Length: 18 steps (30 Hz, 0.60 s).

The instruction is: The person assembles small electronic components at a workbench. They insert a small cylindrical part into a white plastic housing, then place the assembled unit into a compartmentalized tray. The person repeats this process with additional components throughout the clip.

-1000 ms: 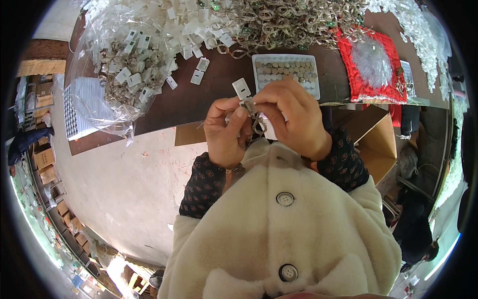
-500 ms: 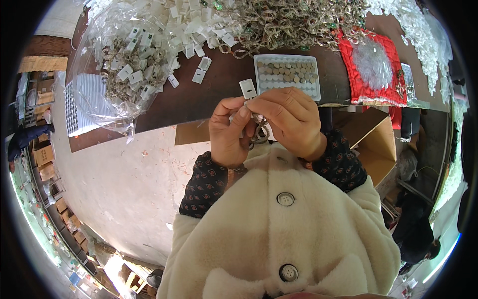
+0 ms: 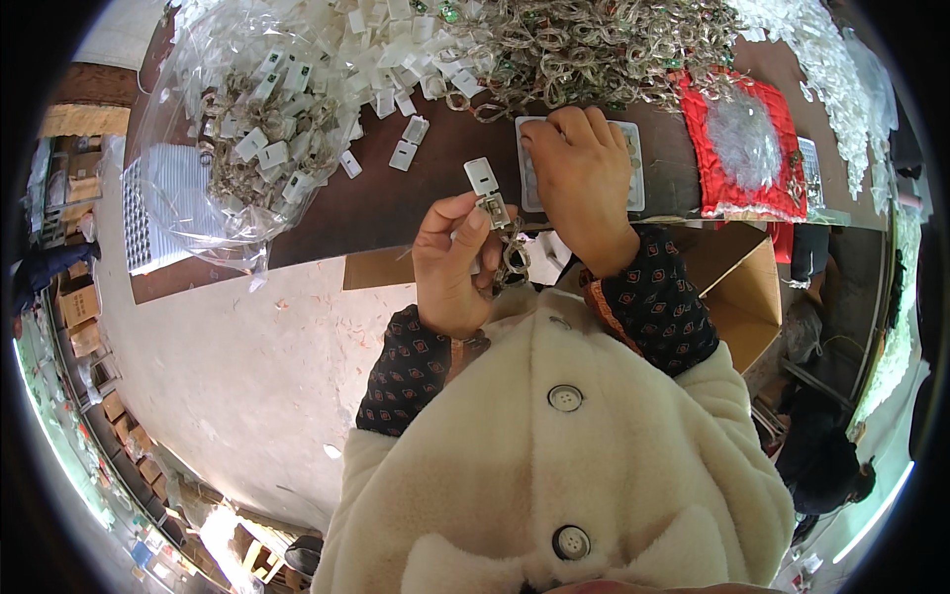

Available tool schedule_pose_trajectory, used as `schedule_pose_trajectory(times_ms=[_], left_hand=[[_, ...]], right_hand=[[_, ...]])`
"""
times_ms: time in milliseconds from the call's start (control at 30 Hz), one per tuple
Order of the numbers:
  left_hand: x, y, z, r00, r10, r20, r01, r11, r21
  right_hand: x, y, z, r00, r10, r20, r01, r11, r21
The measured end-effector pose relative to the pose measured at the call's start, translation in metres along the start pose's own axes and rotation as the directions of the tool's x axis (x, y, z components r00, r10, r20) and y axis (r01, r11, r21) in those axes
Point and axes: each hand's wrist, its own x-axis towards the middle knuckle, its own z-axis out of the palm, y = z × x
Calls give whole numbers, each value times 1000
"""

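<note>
Pinched between the thumb and fingers of my left hand (image 3: 457,259) is a small white plastic battery case (image 3: 492,207), its flap (image 3: 480,175) standing up from the body. A loop of thin coiled wire (image 3: 514,259) hangs below it, beside my fingers. My right hand (image 3: 582,183) is over a white tray (image 3: 635,188) of round, coin-like cells, most of them covered by the hand. Its fingers are bent down into the tray and their tips are hidden, so whatever they grip cannot be made out.
A clear plastic bag (image 3: 223,223) of wired cases lies left on the brown table (image 3: 327,223). Loose white cases (image 3: 403,154) and a heap of coiled wires (image 3: 584,49) spread behind. Right of the tray, clear plastic bits (image 3: 737,139) lie on red cloth (image 3: 705,193). A cardboard box (image 3: 742,297) stands below.
My right hand has let go of the case and moved forward to the tray. My left hand still holds the case, now with its flap and inside in view.
</note>
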Motion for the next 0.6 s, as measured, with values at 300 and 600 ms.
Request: schedule_pose_trajectory(times_ms=[300,600], left_hand=[[-5,4,0,999,-25,31,27,995,-94],[-13,5,7,997,-81,-6,80,991,-109]], right_hand=[[-14,-29,-33,997,-18,-75,57,822,566],[-23,-30,-45,998,-52,16,26,716,697]])
